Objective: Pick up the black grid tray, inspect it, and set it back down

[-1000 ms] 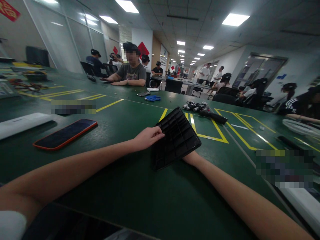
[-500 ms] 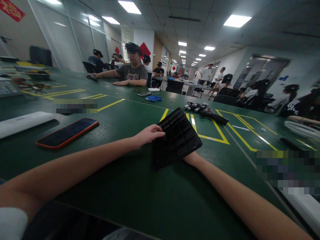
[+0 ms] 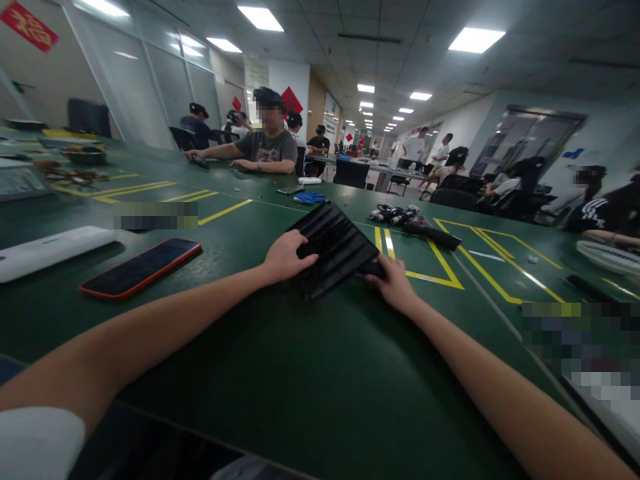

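Note:
A thin black plastic tray [image 3: 337,250] with ridged compartments is held tilted above the green table [image 3: 320,373]. My left hand [image 3: 290,257] grips its left edge, thumb over the compartments and the other fingers along the far side. At the tray's right corner, my right hand [image 3: 395,283] is closed around a short dark piece [image 3: 371,268]. Whether that piece belongs to the tray or is separate, I cannot tell. Motion blurs the tray's ridges a little.
An orange-edged phone [image 3: 143,268] and a white case [image 3: 55,252] lie left. Beyond the tray are a blue glove [image 3: 310,198], bundled black cables [image 3: 395,215] and a black cylindrical object [image 3: 433,235]. Yellow tape marks the table. A person [image 3: 265,147] sits across.
The tray has moved slightly left and away, tilting flatter. My left hand has shifted from pinching over it to gripping its edge. My right hand has come out from beneath to its right corner.

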The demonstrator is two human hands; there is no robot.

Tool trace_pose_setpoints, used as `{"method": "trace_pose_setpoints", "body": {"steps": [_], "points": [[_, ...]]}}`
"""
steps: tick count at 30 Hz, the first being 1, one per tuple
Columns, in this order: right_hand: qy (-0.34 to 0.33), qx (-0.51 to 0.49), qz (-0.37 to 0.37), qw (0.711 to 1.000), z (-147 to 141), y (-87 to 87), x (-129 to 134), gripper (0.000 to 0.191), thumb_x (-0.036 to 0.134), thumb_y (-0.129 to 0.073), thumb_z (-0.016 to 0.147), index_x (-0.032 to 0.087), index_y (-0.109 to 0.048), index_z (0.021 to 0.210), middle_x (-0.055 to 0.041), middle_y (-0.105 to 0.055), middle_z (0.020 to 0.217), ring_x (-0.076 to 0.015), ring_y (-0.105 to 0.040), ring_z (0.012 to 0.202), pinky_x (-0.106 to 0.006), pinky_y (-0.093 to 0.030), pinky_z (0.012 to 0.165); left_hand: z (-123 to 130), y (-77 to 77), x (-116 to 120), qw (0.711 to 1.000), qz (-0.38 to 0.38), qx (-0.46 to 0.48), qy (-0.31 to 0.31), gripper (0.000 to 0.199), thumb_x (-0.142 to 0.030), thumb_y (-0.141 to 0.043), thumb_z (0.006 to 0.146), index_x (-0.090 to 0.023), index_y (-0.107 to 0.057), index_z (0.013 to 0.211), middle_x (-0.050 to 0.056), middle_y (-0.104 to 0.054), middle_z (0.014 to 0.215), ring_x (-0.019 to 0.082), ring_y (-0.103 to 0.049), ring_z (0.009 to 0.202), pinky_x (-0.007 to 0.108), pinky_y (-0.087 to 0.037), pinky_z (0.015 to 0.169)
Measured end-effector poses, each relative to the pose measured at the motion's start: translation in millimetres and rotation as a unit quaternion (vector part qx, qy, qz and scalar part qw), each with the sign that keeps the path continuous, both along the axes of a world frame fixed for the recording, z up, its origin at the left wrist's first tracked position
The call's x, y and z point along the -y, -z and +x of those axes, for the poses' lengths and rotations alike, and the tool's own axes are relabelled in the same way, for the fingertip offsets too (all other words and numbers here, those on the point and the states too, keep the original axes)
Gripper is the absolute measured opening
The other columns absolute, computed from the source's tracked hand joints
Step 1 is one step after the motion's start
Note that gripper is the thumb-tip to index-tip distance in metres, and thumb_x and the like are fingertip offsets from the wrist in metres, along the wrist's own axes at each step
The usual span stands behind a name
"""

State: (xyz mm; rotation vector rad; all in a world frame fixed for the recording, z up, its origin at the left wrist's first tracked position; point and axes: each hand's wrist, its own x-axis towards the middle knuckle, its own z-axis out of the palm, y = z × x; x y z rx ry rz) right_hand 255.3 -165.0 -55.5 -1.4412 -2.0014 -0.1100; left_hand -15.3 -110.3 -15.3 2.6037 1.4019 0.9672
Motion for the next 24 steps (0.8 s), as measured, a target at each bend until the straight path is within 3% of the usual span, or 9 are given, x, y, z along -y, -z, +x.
{"method": "trace_pose_setpoints", "body": {"steps": [3,6,9,12,16,19,21,24], "points": [[0.173,0.041,-0.014,0.984,48,-12.7,-5,0.060,0.031,-0.050,0.080,0.020,-0.032,0.137,-0.0129,-0.058,0.103,-0.0292,-0.049,0.098,-0.045,-0.035,0.089,-28,-2.8,-43,0.990,0.010,0.001,-0.144,0.030,-0.046,-0.056,0.072,-0.016,-0.057,0.077,0.010,-0.054,0.087,0.026,-0.050,0.090,0.033,-0.036,0.080],[0.316,0.090,-0.062,0.942,95,-14.1,-4,0.061,0.034,-0.047,0.082,0.017,-0.030,0.137,-0.0181,-0.055,0.109,-0.0330,-0.047,0.105,-0.043,-0.034,0.087,-58,-7.1,-82,0.960,-0.016,0.004,-0.281,0.034,-0.048,-0.059,0.068,-0.017,-0.050,0.062,0.010,-0.053,0.075,0.028,-0.051,0.089,0.033,-0.037,0.072],[0.398,0.101,-0.119,0.904,124,-9.2,0,0.060,0.038,-0.044,0.083,0.015,-0.031,0.137,-0.0202,-0.052,0.117,-0.0367,-0.046,0.106,-0.042,-0.036,0.082,-82,-11.6,-106,0.931,-0.058,0.043,-0.357,0.040,-0.046,-0.062,0.063,-0.018,-0.035,0.050,0.004,-0.043,0.056,0.028,-0.050,0.090,0.030,-0.033,0.066],[0.424,0.099,-0.142,0.889,130,-6.9,4,0.054,0.040,-0.041,0.083,0.014,-0.039,0.131,-0.0207,-0.051,0.118,-0.0381,-0.047,0.105,-0.042,-0.037,0.079,-96,-16.8,-111,0.922,-0.059,0.073,-0.376,0.046,-0.037,-0.062,0.063,-0.018,-0.024,0.047,0.001,-0.035,0.047,0.027,-0.050,0.088,0.032,-0.030,0.065],[0.438,0.164,-0.054,0.882,116,-10.5,9,0.047,0.035,-0.046,0.080,0.010,-0.049,0.120,-0.0214,-0.054,0.112,-0.0383,-0.045,0.106,-0.046,-0.035,0.084,-90,-19.9,-97,0.946,0.038,0.099,-0.306,0.029,-0.023,-0.047,0.077,-0.013,-0.036,0.052,0.003,-0.044,0.054,0.025,-0.048,0.094,0.037,-0.030,0.074],[0.403,0.193,-0.003,0.895,91,-13.8,12,0.046,0.030,-0.048,0.079,0.009,-0.049,0.121,-0.0210,-0.051,0.118,-0.0380,-0.040,0.113,-0.049,-0.031,0.091,-69,-10.5,-79,0.966,0.062,0.092,-0.235,0.020,-0.014,-0.036,0.081,-0.011,-0.052,0.069,0.007,-0.054,0.072,0.023,-0.049,0.094,0.036,-0.035,0.083],[0.341,0.194,-0.016,0.920,67,-15.1,15,0.048,0.029,-0.047,0.081,0.008,-0.047,0.124,-0.0199,-0.050,0.121,-0.0356,-0.039,0.115,-0.048,-0.031,0.094,-52,0.8,-63,0.984,0.048,0.064,-0.157,0.022,-0.010,-0.035,0.079,-0.012,-0.057,0.077,0.008,-0.057,0.082,0.020,-0.051,0.091,0.034,-0.039,0.086],[0.179,0.183,-0.079,0.963,25,-16.1,20,0.046,0.031,-0.038,0.086,0.010,-0.046,0.126,-0.0160,-0.054,0.119,-0.0286,-0.046,0.109,-0.040,-0.035,0.095,-33,16.1,-40,0.998,0.013,-0.047,0.028,0.030,-0.004,-0.035,0.074,-0.015,-0.061,0.085,0.007,-0.059,0.092,0.018,-0.054,0.092,0.030,-0.042,0.087]]}}
